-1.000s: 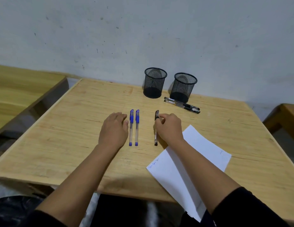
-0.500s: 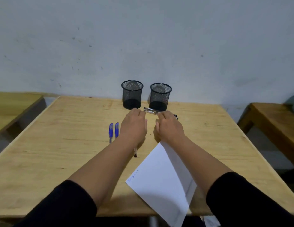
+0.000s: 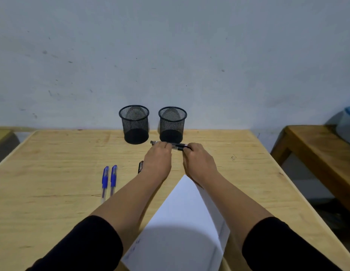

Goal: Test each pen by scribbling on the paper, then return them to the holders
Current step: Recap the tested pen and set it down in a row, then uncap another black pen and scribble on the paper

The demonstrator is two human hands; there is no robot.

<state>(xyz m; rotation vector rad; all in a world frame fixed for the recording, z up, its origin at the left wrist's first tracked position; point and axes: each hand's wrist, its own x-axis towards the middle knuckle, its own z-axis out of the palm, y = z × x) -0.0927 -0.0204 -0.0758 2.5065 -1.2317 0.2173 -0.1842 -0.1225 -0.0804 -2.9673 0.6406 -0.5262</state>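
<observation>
Two black mesh holders stand at the table's far edge, the left holder (image 3: 134, 124) and the right holder (image 3: 172, 124). Just in front of the right one lie black pens (image 3: 177, 146), crosswise. My left hand (image 3: 158, 161) has its fingertips on their left part and my right hand (image 3: 197, 163) grips their right end. One more black pen (image 3: 140, 166) shows beside my left wrist, mostly hidden. Two blue pens (image 3: 109, 178) lie side by side further left. The white paper (image 3: 182, 222) lies between my forearms, with faint scribbles at its near left corner.
The wooden table (image 3: 53, 173) ends close behind the holders at a grey wall. A second wooden table (image 3: 316, 145) stands to the right across a gap, with a blue and white object (image 3: 348, 124) on it. Another wooden surface shows at the far left edge.
Both hands have reached forward from the pens in mid-table to the black pens by the right holder. The view has tilted up and shifted.
</observation>
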